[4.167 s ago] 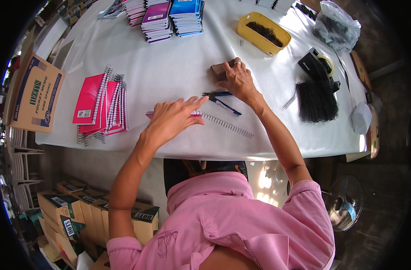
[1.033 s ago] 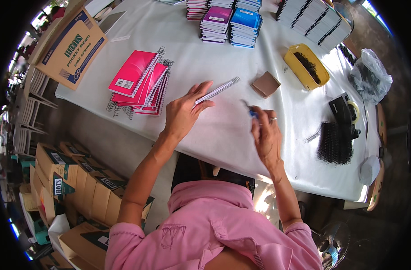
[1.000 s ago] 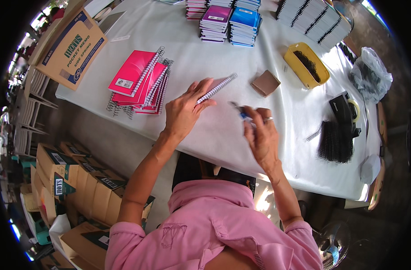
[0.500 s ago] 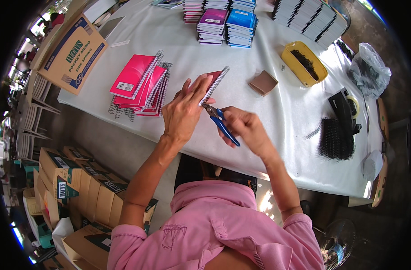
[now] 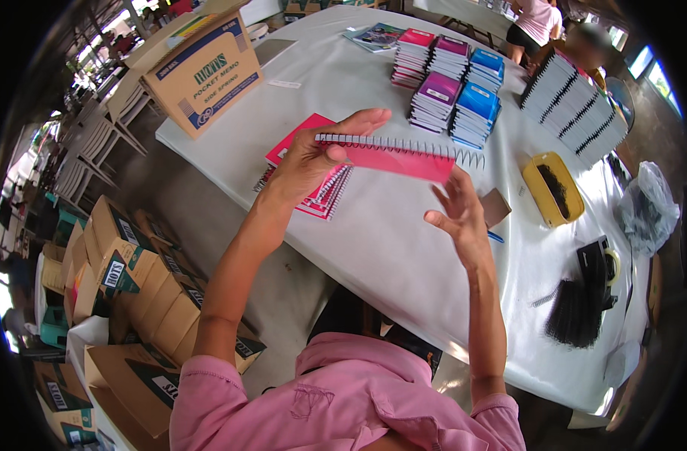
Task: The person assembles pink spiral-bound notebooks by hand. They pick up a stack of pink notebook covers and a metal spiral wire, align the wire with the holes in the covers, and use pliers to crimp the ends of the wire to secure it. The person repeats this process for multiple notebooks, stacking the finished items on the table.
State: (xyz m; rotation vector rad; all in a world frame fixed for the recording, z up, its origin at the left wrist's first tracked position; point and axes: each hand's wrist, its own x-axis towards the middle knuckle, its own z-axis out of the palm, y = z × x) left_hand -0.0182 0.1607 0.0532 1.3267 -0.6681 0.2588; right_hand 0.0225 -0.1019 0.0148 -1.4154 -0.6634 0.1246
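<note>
A small pink spiral notebook (image 5: 400,161) is held up edge-on over the table, its wire coil along the top and some coil sticking out past the right end. My left hand (image 5: 302,165) grips its left end, thumb in front. My right hand (image 5: 464,218) is at the other end, fingers apart and the fingertips close to the cover; contact is unclear. Just beyond that hand, a bit of blue plier handle (image 5: 496,237) shows on the table, the rest hidden. Behind my left hand lies a stack of pink spiral notebooks (image 5: 324,199), partly covered.
A brown cardboard piece (image 5: 495,208) and a yellow tub of black coils (image 5: 535,192) lie to the right, with a black bundle of coils (image 5: 573,316) nearer. Notebook stacks (image 5: 475,113) stand at the back. A carton (image 5: 208,75) sits far left; more boxes (image 5: 144,293) are below.
The pliers have left my right hand and now lie on the table. The notebook has been raised and turned to lie crosswise. My view has shifted, showing more of the room's far side.
</note>
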